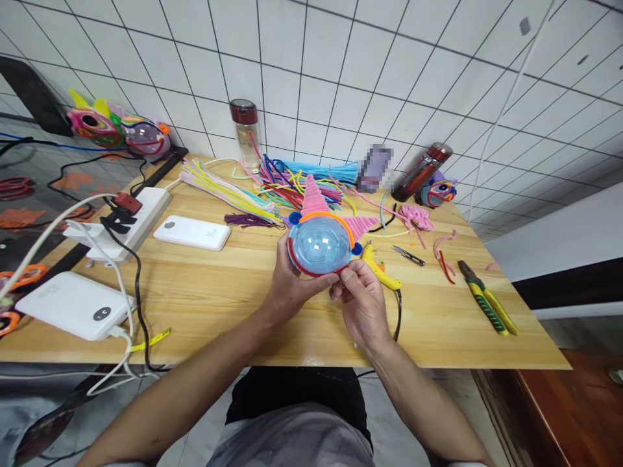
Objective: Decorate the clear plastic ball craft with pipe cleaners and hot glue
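A clear, round plastic craft piece (321,245) is held up over the table's front half. Pink ridged cones stand on its top and right, blue pompoms sit at two sides, and an orange and red pipe-cleaner edging runs around its rim. My left hand (291,279) is wrapped round its lower left side, thumb along the bottom edge. At the lower right, my right hand (360,292) pinches the red edging between thumb and fingers. Just behind the right hand lies a yellow glue gun (379,267) with a black cord.
Pipe cleaners (233,191) pile up at the back by a glass bottle (246,139). Small snips (409,255) and green-yellow pliers (487,298) lie right. White power banks (192,233), a power strip (131,224) and cables occupy the left. A red flask (422,172) stands back right.
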The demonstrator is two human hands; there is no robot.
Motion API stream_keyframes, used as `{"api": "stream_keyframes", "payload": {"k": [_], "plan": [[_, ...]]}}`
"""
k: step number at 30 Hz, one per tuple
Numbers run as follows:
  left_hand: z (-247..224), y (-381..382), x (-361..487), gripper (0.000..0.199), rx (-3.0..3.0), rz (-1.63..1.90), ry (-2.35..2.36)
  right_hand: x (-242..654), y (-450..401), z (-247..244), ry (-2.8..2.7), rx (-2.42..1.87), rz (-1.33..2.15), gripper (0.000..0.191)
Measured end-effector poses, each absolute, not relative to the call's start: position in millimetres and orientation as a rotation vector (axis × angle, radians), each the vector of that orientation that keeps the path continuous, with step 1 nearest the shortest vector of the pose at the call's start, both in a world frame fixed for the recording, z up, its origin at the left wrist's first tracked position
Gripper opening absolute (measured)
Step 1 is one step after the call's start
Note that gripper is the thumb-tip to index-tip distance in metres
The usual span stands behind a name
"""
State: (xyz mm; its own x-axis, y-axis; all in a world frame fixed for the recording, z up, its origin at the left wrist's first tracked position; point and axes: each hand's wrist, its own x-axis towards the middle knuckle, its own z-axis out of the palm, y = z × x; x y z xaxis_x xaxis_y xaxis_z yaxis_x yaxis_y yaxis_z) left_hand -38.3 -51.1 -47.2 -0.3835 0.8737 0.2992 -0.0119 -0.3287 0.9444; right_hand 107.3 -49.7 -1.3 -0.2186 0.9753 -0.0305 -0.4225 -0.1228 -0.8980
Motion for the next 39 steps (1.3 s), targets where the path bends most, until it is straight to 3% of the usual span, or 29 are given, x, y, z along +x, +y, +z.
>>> {"api": "stream_keyframes", "payload": {"k": [21, 32, 39], "plan": [[-46.7, -50.6, -38.4, 0.113, 1.224, 1.779, 1.249, 109.5, -47.2, 4.9, -0.885, -0.831, 1.746, 0.049], [-46.5, -51.0, -39.1, 0.114, 1.168, 1.734, 1.158, 106.2, -45.8, -2.3, -0.889, -0.854, 1.614, 0.045], [-50.0, -44.0, -41.7, 0.134, 1.18, 1.675, 1.121, 106.0, -44.9, 3.0, -0.939, -0.829, 1.623, 0.039]]}}
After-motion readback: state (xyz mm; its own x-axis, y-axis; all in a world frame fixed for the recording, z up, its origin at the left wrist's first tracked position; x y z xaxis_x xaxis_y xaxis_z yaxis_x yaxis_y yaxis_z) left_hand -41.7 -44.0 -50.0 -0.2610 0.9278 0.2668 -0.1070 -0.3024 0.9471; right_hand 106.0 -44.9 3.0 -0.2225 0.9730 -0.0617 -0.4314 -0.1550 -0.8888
